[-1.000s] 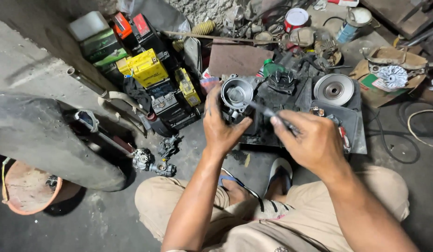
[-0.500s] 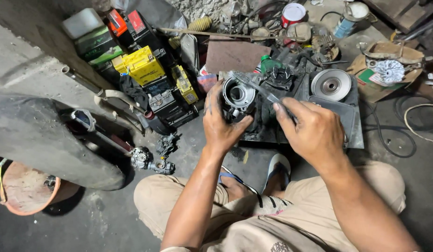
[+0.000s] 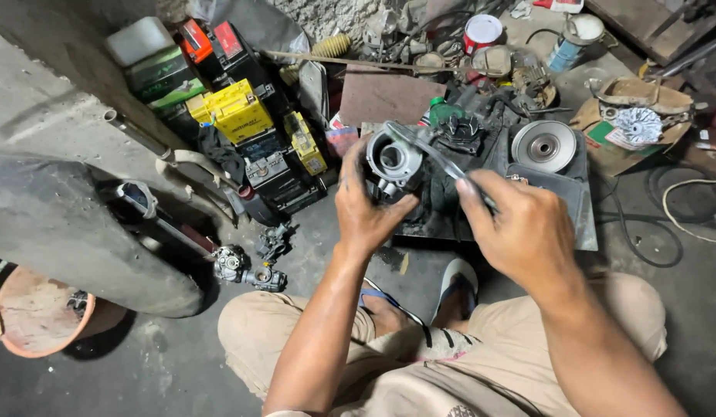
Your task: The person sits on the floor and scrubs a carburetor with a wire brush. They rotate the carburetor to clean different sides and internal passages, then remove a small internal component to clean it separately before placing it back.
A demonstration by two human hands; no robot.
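A round metal housing [image 3: 392, 164] is gripped in the left hand [image 3: 366, 210], fingers curled around its lower side, its open bore turned up toward the camera. A thin tool [image 3: 439, 158] is pinched in the closed fingers of the right hand [image 3: 520, 232]; its long axis runs up-left, tip at the housing's rim. Both are held above a dark tray [image 3: 563, 202].
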